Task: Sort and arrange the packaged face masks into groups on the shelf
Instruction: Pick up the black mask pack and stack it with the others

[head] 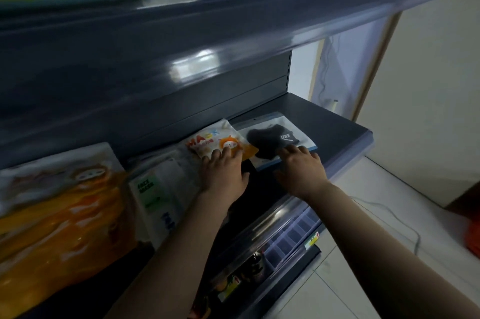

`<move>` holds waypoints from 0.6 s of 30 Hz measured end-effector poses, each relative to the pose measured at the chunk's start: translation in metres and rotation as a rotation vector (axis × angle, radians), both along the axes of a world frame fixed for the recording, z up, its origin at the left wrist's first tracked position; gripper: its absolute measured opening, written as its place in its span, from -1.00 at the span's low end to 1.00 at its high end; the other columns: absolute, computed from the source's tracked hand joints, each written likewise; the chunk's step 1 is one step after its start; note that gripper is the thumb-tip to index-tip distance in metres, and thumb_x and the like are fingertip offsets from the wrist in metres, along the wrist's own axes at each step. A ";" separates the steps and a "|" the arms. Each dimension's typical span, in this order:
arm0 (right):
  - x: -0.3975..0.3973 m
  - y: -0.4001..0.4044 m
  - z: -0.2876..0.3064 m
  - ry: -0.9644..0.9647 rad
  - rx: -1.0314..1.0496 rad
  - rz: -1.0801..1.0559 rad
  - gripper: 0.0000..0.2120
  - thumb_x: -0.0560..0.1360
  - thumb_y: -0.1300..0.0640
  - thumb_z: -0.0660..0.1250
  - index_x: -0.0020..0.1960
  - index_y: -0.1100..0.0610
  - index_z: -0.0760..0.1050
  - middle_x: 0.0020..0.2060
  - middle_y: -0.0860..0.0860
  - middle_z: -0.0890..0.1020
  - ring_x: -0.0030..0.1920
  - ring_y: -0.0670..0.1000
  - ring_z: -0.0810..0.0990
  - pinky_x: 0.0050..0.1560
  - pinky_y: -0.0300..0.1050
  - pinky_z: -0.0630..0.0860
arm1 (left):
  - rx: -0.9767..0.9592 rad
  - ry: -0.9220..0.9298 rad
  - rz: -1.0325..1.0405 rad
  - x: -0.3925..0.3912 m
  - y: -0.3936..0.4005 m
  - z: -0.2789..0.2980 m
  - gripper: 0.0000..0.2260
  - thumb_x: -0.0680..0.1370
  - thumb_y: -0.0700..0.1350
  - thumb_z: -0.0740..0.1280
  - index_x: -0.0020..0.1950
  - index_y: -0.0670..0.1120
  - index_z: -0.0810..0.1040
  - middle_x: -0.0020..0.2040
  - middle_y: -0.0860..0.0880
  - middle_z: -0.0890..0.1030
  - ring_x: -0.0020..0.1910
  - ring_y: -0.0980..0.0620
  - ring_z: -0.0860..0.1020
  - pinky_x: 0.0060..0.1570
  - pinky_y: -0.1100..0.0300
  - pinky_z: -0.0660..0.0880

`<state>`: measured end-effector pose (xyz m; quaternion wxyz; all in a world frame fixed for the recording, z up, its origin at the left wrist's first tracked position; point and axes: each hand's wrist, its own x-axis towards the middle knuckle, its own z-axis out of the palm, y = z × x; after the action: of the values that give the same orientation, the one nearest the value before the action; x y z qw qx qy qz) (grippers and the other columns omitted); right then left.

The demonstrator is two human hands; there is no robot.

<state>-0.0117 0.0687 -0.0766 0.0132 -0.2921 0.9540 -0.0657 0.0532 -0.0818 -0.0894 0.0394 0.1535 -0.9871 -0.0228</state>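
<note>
The dark shelf (324, 121) is the biggest thing here, with another shelf above it holding blurry blue and yellow packs. At the left end of the shelf lies a big orange pack (62, 209). Next to it is a white pack with a green label (158, 188). Farther right is a small white and orange mask pack (218, 140), and just beside that, near the right end, is a clear bag with a black mask (275, 140) inside.

The left hand (224, 170) lies flat on the near edge of the white and orange mask pack, fingers straight. The right hand (301, 165) rests its straight fingers on the near edge of the clear bag. Neither hand grips anything. The hands are a little apart.

Both small packs lie just past the fingertips, toward the back of the shelf. The clear bag's long side runs along the shelf. The right hand is nearer to it, so I think that hand would slide it.
</note>
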 end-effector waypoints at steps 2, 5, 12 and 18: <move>-0.020 -0.002 -0.004 -0.017 -0.018 0.001 -0.51 0.52 -0.01 0.24 0.42 0.05 0.28 0.40 0.05 0.33 0.41 0.12 0.27 0.33 0.06 0.24 | 0.023 -0.027 0.038 -0.015 -0.002 -0.004 -0.48 0.56 0.11 0.21 0.47 -0.01 0.19 0.47 -0.06 0.27 0.42 -0.14 0.24 0.39 -0.08 0.19; -0.052 -0.001 -0.011 -0.035 -0.030 0.005 -0.52 0.52 -0.02 0.22 0.41 0.06 0.28 0.39 0.06 0.35 0.38 0.14 0.30 0.33 0.06 0.24 | 0.070 -0.057 0.119 -0.037 -0.003 -0.010 -0.50 0.57 0.11 0.19 0.46 -0.02 0.20 0.46 -0.06 0.27 0.41 -0.15 0.24 0.39 -0.07 0.20; -0.127 0.002 -0.021 -0.114 -0.047 0.078 -0.49 0.52 -0.12 0.24 0.40 0.07 0.31 0.32 0.09 0.39 0.32 0.19 0.38 0.31 0.08 0.28 | 0.145 -0.122 0.406 -0.081 -0.003 -0.006 -0.59 0.60 0.10 0.10 0.37 -0.08 0.31 0.39 -0.18 0.35 0.36 -0.20 0.30 0.35 -0.07 0.25; -0.168 0.000 -0.028 -0.209 -0.132 0.195 -0.35 0.41 -0.18 0.37 0.37 0.12 0.31 0.31 0.11 0.39 0.28 0.21 0.43 0.23 0.05 0.39 | 0.177 -0.107 0.561 -0.102 0.002 -0.022 -0.55 0.58 0.17 0.10 0.30 -0.09 0.43 0.30 -0.17 0.46 0.25 -0.16 0.44 0.25 -0.02 0.39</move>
<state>-0.1797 0.0692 -0.1044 0.0994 -0.3751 0.9082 -0.1565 -0.0484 -0.0796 -0.1117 -0.0214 0.4243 -0.9009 -0.0890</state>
